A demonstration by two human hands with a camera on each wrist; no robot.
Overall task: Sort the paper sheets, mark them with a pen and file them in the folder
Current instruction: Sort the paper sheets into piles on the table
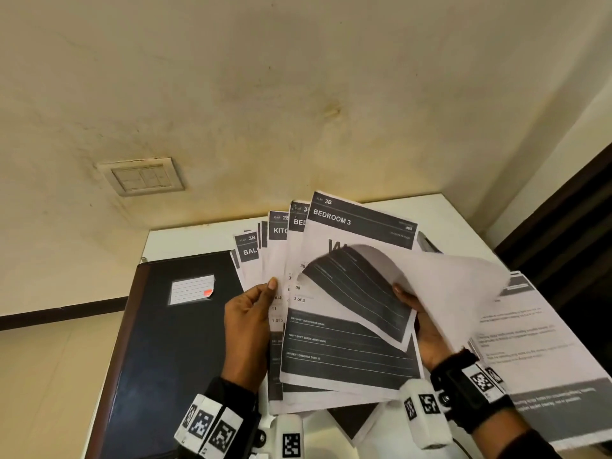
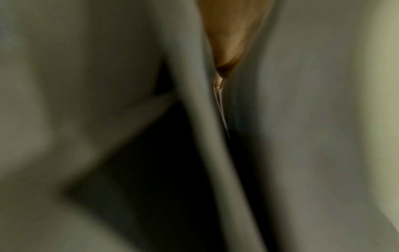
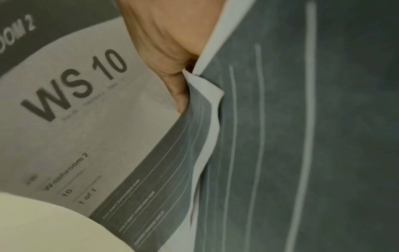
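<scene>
Head view. I am holding a fan of printed sheets (image 1: 331, 293) just right of the closed dark folder (image 1: 172, 326), which is lying flat on the white table (image 1: 397, 210). My left hand (image 1: 246, 332) is gripping the fan's left edge, thumb curled over the front, the other fingers hidden behind the paper. My right hand (image 1: 424, 326) is curling one sheet (image 1: 430, 286) up and away from the fan, thumb on its printed face, fingers out of sight behind it. Headings such as "BEDROOM 3", "KITC…" and "BAL…" are showing at the fan's top. More printed sheets (image 1: 536, 342) are lying on the table to the right of the fan, well away from the folder. No pen is showing.

Left wrist view. Blurred grey paper edges are filling the picture; a sliver of a finger (image 2: 228, 34) is showing between them, pressed against paper. I cannot tell more of its posture.

Right wrist view. My fingers (image 3: 172, 42) are tucked between two sheets, pinching the dark-banded lower corner; the sheet reading "WS 10, Washroom 2, 1 of 1" (image 3: 75, 119) is lying to their left.

Progress, as I judge it: sorting is under way and unfinished. With the folder shut and no marks visible on any sheet, marking and filing both appear still to come.
</scene>
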